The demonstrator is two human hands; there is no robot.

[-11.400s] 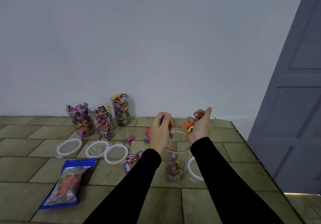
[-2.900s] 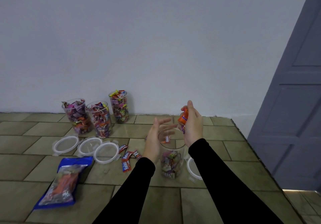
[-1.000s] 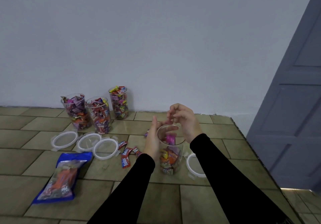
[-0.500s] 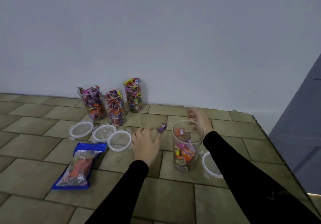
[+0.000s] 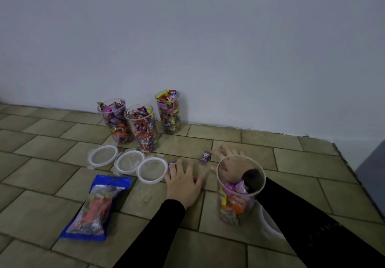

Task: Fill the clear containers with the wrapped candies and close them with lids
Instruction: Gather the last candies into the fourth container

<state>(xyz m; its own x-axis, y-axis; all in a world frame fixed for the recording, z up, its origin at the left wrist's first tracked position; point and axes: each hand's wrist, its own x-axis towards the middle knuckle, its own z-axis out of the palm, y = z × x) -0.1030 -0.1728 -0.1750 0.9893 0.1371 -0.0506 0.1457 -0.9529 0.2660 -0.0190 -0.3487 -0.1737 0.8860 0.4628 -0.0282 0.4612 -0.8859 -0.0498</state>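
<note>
A clear container [image 5: 237,201], about half full of wrapped candies, stands open in front of me. My right hand [image 5: 228,159] lies behind it with fingers spread, its tips just right of a loose purple candy [image 5: 205,156]; part of the hand shows only through the container. My left hand [image 5: 183,181] rests flat and spread on the tiles over loose candies; one red wrapper [image 5: 171,165] peeks out at its fingertips. Three full containers [image 5: 142,127] stand lidless by the wall. Three white-rimmed lids [image 5: 128,161] lie in a row before them. A fourth lid [image 5: 268,224] is mostly hidden by my right sleeve.
A blue candy bag [image 5: 94,207] lies on the tiled surface at the near left. A white wall runs close behind the full containers. The surface's right edge [image 5: 350,170] drops off beside a grey door.
Both hands dropped from above the container's mouth to the tiles: the left onto the loose candies, the right behind the container near the purple candy. My view swung left and down.
</note>
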